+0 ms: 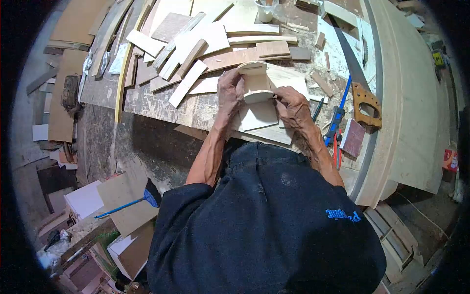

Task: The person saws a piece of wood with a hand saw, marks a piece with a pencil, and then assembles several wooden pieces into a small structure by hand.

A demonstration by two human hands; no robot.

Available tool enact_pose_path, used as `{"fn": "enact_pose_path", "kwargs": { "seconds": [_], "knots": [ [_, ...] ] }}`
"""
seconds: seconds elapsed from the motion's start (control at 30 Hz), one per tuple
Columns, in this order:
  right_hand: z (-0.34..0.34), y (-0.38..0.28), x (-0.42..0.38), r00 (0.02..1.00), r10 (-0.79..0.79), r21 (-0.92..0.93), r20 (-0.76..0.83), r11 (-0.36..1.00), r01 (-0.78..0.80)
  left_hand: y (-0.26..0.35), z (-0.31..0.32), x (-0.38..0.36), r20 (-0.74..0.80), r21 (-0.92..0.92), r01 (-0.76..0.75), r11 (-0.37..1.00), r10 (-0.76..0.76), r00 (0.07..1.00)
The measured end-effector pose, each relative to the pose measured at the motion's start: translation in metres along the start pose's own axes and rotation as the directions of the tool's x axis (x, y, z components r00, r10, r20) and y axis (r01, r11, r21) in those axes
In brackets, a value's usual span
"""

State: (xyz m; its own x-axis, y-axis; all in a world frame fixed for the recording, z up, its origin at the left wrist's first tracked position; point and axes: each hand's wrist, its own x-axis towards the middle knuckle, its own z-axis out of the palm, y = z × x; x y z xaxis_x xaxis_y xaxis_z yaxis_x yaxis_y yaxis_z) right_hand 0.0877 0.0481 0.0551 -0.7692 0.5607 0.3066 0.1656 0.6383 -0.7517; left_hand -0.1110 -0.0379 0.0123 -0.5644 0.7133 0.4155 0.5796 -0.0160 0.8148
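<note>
Between my two hands is a small wooden piece (255, 84) with rounded end panels joined by a flat board. My left hand (230, 92) grips its left side, fingers closed around the edge. On the other side, my right hand (292, 105) pinches the near rounded panel close to its right corner. Underneath lies a pale flat board (258, 116) at the bench's near edge. Wood strips and offcuts (210, 41) are heaped just beyond my left hand. A dark pencil-like tool (317, 109) lies right of my right hand.
On the bench's right side lie a handsaw (366, 105), a blue clamp-like tool (335, 122), red-handled pliers (337, 149) and a reddish block (352, 138). A clear plastic cup (266, 11) stands at the far edge. A blue brush (151, 194) and stacked boards are at lower left.
</note>
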Motion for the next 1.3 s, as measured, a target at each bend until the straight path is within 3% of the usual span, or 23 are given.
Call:
{"fn": "enact_pose_path", "kwargs": {
  "seconds": [0.17,0.27,0.67,0.87,1.17,1.3],
  "knots": [
    [-0.003,-0.004,0.002,0.999,-0.035,-0.034,0.024,0.999,0.036,-0.011,0.004,-0.001,-0.018,-0.01,-0.017,1.0,0.016,1.0],
    [-0.001,-0.001,0.002,0.998,-0.061,-0.039,0.033,0.997,0.063,0.006,-0.001,0.0,0.031,-0.017,0.061,0.998,-0.06,0.998],
    [0.002,-0.002,0.0,1.0,-0.018,-0.093,0.006,0.995,0.019,-0.011,0.006,0.001,-0.046,0.03,-0.12,0.992,0.121,0.992],
    [0.002,-0.003,0.0,1.0,-0.023,-0.078,0.005,0.997,0.023,-0.01,0.006,-0.002,-0.055,0.093,-0.112,0.989,0.117,0.992],
    [0.001,-0.003,0.001,1.0,0.006,-0.047,-0.01,0.999,-0.006,-0.006,0.007,0.0,-0.057,0.009,-0.093,0.996,0.094,0.994],
    [-0.001,0.005,-0.002,1.0,-0.026,-0.019,0.007,0.999,0.026,-0.002,0.007,-0.003,-0.069,0.114,-0.104,0.988,0.112,0.991]
  ]
}}
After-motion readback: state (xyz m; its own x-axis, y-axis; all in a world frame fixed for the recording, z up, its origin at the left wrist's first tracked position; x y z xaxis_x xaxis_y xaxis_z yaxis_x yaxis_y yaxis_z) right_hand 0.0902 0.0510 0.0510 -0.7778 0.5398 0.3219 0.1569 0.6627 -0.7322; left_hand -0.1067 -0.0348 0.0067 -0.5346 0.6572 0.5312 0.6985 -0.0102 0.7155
